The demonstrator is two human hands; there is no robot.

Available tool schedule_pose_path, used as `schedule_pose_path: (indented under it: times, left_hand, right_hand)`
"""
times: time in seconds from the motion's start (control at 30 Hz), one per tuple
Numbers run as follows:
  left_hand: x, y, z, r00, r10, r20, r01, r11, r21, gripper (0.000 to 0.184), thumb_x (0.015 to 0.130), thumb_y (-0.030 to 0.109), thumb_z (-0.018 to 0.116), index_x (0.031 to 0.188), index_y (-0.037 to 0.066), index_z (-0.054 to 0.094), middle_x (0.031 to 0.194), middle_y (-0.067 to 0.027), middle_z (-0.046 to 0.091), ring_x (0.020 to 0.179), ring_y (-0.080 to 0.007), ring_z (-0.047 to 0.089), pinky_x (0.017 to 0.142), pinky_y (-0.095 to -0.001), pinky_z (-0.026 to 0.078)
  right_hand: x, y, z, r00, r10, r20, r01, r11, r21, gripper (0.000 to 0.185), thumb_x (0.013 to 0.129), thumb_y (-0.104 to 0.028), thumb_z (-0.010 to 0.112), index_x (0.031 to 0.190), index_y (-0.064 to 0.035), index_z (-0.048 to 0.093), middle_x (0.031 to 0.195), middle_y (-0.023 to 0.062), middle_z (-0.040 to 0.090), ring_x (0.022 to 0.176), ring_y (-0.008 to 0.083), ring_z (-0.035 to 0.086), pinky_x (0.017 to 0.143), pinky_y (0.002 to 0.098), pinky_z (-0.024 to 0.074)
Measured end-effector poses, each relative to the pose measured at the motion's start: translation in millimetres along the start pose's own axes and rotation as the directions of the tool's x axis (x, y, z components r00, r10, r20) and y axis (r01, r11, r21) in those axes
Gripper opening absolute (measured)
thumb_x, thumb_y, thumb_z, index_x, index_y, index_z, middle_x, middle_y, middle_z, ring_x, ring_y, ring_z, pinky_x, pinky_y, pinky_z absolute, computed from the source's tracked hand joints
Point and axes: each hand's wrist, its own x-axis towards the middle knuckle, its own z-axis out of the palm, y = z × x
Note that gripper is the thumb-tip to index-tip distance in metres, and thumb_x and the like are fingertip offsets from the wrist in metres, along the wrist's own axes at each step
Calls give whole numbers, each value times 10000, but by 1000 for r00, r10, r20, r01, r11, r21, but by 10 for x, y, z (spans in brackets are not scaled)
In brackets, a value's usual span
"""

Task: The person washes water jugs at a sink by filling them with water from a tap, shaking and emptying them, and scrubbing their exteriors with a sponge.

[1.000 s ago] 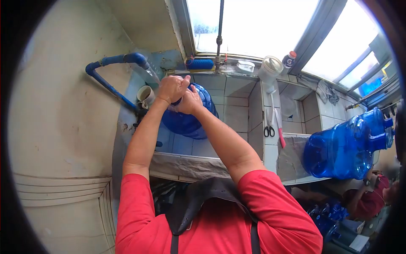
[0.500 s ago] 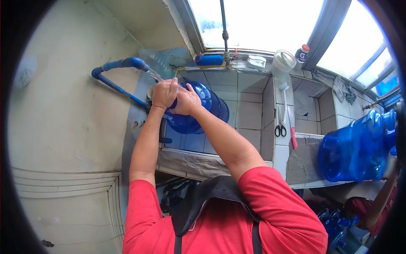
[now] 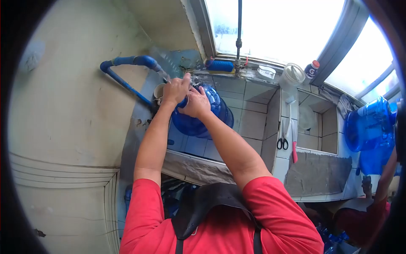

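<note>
A large blue water jug (image 3: 218,111) stands in the tiled sink (image 3: 253,113). Both of my hands are at its neck, beneath water running from a bent blue pipe (image 3: 146,62). My left hand (image 3: 175,90) is wrapped over the near left side of the neck, thumb and fingers closed in the stream. On the right side, my right hand (image 3: 197,103) curls round the same neck, its fingers touching the jug. A bit of blue neck shows between the hands; the mouth is hidden by them. Water splashes over the jug's shoulder behind my fingers.
Black-handled scissors (image 3: 283,139), a long brush (image 3: 290,108) and a red-handled tool (image 3: 294,150) lie on the tiled divider. A clear tub (image 3: 293,75) and a bottle (image 3: 312,69) stand by the window. At right, another person's arm (image 3: 387,178) is near another blue jug (image 3: 367,125).
My view has shifted slightly, so the scene sits lower and to the right. Both hands remain at the jug's neck under the stream. The blue jug at far right has moved away rightward.
</note>
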Motion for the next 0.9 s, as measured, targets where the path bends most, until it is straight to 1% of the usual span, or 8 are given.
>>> schedule_pose_path:
  times: [0.3,0.37,0.5,0.57,0.6,0.7,0.83,0.9]
  left_hand:
    - [-18,63,80,981,-20,-192,3,996,-89,547,992,408,378,766,31,704,801,-248,662,793,-453,645,751,-532,496]
    - [-16,69,75,880,107,-463,-182,976,-121,490,987,348,440,694,24,664,726,-236,635,715,-463,611,666,-519,479]
    - [-88,309,-25,923,152,-355,-238,948,-212,494,992,326,458,636,8,583,637,-198,609,624,-374,623,615,-463,460]
    - [63,150,-24,996,-29,-88,-40,720,-693,522,998,354,462,612,8,527,598,-137,609,613,-222,608,609,-401,440]
    - [147,74,-23,995,102,1,-48,481,-876,523,1001,360,451,604,24,500,627,-93,632,665,-133,562,639,-339,445]
    - [102,318,-287,981,190,34,-42,383,-923,505,1018,327,432,591,57,436,616,-89,558,670,-175,578,695,-287,478]
    - [213,114,-248,977,107,182,50,721,-691,629,982,477,424,600,-5,551,696,-155,686,751,-163,632,671,-348,482]
    - [158,128,-317,982,77,175,36,824,-565,623,945,563,476,714,3,620,657,-135,645,693,-226,622,652,-387,487]
  right_hand:
    - [5,107,2,997,28,-70,-29,999,-18,653,641,-444,780,1194,-113,671,1258,120,654,1353,268,466,1200,488,208]
    - [42,171,-46,979,122,-162,-126,992,-15,677,643,-466,785,1196,-94,669,1262,134,650,1341,264,479,1198,470,217]
    - [71,322,-132,957,178,-230,-180,984,15,717,631,-486,798,1199,-73,658,1231,150,656,1306,276,506,1166,454,263]
    - [-10,255,-203,935,142,-325,-125,990,73,716,637,-494,800,1188,-61,651,1163,154,678,1231,298,564,1108,452,344]
    - [-76,156,-261,945,258,-202,-212,951,224,654,652,-445,808,1151,-55,645,1095,158,691,1143,302,609,984,426,460]
    - [-144,-17,8,897,314,-310,-162,888,429,599,652,-383,817,1147,-97,640,1060,167,694,1111,315,617,895,408,512]
    - [22,-35,-227,997,-43,68,23,965,260,688,653,-402,835,1215,-76,607,1104,227,667,1082,345,623,941,434,483]
    - [150,161,-173,980,-198,29,188,958,218,711,655,-402,835,1221,-42,600,1125,234,660,1097,349,615,962,430,474]
